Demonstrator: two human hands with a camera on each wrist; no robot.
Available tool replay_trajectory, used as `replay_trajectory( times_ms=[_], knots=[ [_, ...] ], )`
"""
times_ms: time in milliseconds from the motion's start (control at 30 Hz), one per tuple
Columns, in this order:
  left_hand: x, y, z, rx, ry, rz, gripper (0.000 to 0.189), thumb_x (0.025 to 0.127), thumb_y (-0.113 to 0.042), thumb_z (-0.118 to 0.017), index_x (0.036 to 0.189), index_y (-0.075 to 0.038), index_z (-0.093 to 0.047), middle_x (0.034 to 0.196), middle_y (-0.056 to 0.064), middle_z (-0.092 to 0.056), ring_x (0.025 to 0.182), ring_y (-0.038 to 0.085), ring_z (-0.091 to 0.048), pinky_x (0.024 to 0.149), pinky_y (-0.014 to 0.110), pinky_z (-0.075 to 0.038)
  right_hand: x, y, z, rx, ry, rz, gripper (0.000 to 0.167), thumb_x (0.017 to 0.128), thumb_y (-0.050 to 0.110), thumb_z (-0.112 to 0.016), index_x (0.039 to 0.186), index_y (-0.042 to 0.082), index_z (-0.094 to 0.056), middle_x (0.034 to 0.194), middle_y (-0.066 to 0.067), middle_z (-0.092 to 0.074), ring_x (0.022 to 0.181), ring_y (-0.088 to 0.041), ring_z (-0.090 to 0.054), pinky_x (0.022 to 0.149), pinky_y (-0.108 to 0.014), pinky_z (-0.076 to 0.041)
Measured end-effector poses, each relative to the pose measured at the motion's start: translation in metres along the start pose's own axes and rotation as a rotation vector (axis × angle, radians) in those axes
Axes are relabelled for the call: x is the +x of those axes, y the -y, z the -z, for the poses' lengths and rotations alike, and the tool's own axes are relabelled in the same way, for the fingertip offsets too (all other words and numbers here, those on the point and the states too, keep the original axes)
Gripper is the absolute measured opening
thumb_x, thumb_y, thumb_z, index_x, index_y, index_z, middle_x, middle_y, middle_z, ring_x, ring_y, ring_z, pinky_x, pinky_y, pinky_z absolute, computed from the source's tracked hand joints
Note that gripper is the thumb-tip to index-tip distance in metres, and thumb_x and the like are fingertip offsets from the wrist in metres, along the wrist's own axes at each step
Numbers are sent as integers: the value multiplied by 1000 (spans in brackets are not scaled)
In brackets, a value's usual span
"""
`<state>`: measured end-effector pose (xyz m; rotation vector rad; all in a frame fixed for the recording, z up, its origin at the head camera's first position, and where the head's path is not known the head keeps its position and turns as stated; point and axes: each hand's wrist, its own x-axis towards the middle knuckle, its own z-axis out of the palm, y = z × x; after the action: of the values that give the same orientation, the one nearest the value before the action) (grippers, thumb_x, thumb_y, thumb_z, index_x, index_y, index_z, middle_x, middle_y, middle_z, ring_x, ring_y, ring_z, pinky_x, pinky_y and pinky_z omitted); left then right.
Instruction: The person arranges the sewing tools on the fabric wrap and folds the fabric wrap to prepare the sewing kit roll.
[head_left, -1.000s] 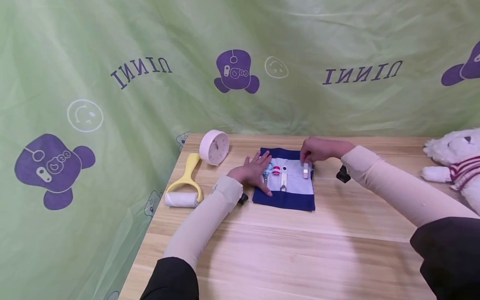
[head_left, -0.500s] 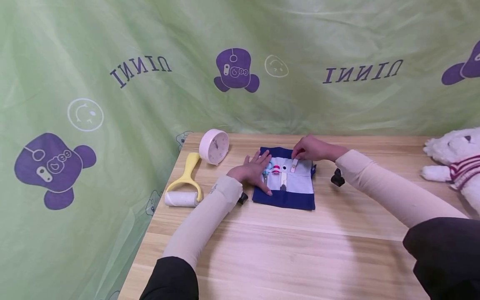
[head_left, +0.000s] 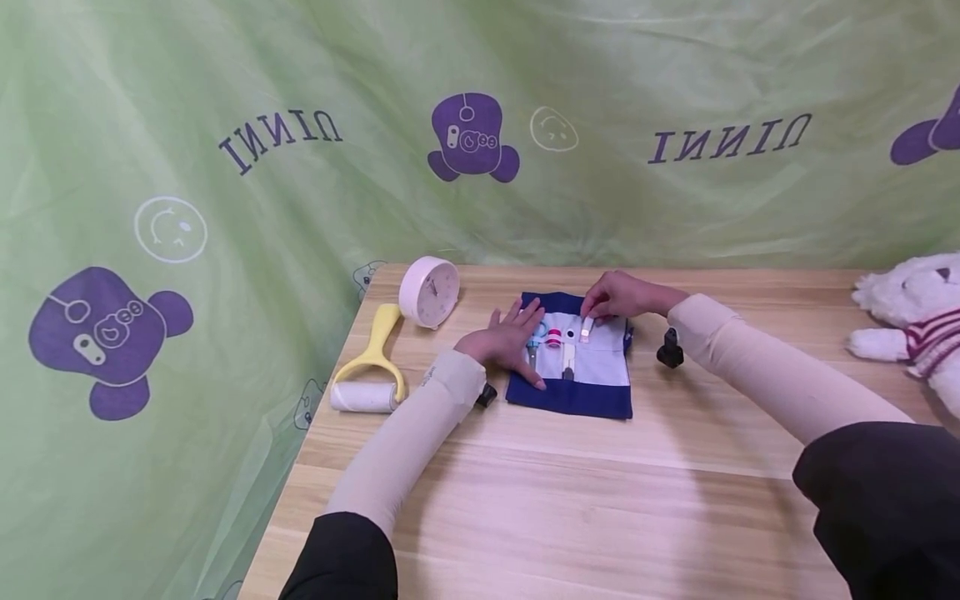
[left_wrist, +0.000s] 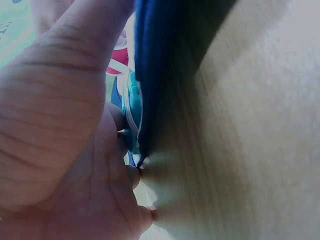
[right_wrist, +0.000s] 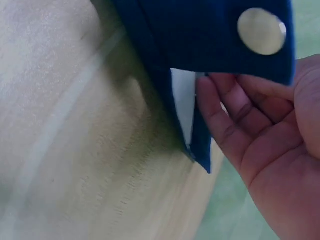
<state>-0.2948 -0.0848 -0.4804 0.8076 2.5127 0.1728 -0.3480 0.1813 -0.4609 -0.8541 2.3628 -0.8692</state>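
Observation:
A navy sewing kit pouch with a pale lining lies unfolded on the table. My left hand rests on its left side, fingers spread, partly over small scissors with light-blue handles. Beside these sit a red-and-white thread spool and a slim white tool with a dark lower end. My right hand pinches the top of a small whitish case over the upper lining; its contents are too small to tell. In the right wrist view, a flap with a metal snap hides those fingertips.
A white round clock stands at the table's back left. In front of it lies a yellow-handled lint roller. A white plush toy in a striped top lies at the far right. A green printed curtain hangs behind.
My right hand has carried the small whitish case leftward, from the pouch's right edge to beside the slim white tool. The left hand has stayed in place.

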Motion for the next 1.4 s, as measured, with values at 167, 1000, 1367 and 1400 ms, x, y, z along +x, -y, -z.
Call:
replay_trajectory(
  times_ms=[167,1000,1367,1400],
  knots=[
    [0,0,1,1,4,-2,141,66,-71,-80,162,-16,6,170,2,17,156,28,21,125,60,4,2,-3,0,58,41,-11,12,94,-3,-63,99,-5,-73,89,-17,-75,73,-14,-69,68,-28,-59],
    [5,5,-2,-1,12,-3,139,68,-75,-77,162,-19,8,169,-3,21,155,25,25,126,59,6,-9,-3,1,100,43,-16,15,94,2,-65,105,-6,-73,95,-19,-76,80,-17,-74,72,-31,-61],
    [13,-7,11,-43,-295,-132,57,96,-46,-62,145,-17,-55,161,11,-39,154,33,-27,124,56,-22,-14,-3,-3,43,-49,-84,13,91,7,-71,100,-3,-73,84,-8,-73,70,-11,-64,65,-27,-55],
    [15,-11,13,-23,-337,-174,49,97,-41,-62,139,-16,-61,156,12,-47,150,31,-34,124,52,-25,-15,-2,-2,56,-54,-95,13,91,6,-71,100,-3,-73,84,-9,-74,70,-12,-65,65,-28,-56]
  ],
)
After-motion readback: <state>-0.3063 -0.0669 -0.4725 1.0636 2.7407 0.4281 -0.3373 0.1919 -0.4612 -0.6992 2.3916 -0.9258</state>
